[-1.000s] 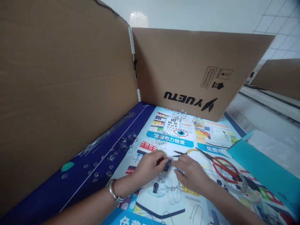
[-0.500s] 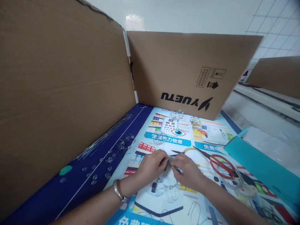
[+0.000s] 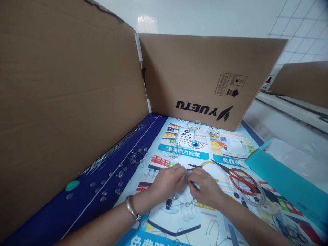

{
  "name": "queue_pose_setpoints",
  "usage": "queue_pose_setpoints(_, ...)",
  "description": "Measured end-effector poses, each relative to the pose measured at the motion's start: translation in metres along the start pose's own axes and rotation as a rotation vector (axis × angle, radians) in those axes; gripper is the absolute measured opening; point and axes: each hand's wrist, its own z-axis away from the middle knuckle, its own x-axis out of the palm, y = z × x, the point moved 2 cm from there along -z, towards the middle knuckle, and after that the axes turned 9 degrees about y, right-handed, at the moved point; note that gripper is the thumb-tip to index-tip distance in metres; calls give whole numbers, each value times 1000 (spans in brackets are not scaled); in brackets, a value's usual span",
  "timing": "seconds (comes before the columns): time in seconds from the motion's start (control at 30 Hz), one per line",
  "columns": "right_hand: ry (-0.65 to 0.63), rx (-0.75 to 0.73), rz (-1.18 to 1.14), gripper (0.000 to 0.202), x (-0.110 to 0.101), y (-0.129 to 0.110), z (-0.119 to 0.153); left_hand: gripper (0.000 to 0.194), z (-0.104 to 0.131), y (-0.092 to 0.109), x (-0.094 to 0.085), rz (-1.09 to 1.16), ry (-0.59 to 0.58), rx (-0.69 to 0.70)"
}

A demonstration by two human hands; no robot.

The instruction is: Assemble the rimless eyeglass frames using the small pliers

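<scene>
My left hand [image 3: 169, 178] and my right hand [image 3: 205, 182] meet above the printed sheet, their fingertips almost touching. Both are closed in a pinch on a thin wire, most of which the fingers hide. Just below them lie looped wires [image 3: 188, 209] with clear beads; whether these join the held wire I cannot tell. Beyond the right hand, pliers with yellow handles [image 3: 206, 164] lie partly covered. To its right rest red-handled scissors [image 3: 242, 181], blades pointing toward the far left.
Loose clear beads [image 3: 120, 174] and a bundle of straight wires [image 3: 115, 148] lie on the blue strip at left. Beaded wire pieces [image 3: 174, 152] sit farther back. Cardboard panels [image 3: 205, 68] stand at the left and back. A turquoise folder [image 3: 287, 184] lies at right.
My left hand has turned slightly and shifted a little right. The fingertips now hide more of the wire between them. Tools and beads stay in place.
</scene>
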Motion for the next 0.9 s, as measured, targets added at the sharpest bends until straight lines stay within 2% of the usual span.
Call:
queue_pose_setpoints(0.27, -4, -9, -8, 13, -1, 0, -1, 17, -2, 1, -1, -13, -38, 116)
queue_pose_setpoints(0.43, -11, 1, -23, 14, 0, 0, -1, 15, -4, -4, -5, 217, -52, 33)
queue_pose_setpoints(0.6, -18, 12, -30, 16, 0, 0, -1, 15, -3, -10, -6, 367, 15, -115)
queue_pose_setpoints(0.73, -23, 9, -28, 16, 1, 0, -2, 13, -1, -10, -5, 358, 37, -128)
queue_pose_setpoints(0.9, 5, 39, 27, 13, 1, 0, 0, 12, -1, -6, -2, 261, 36, -68)
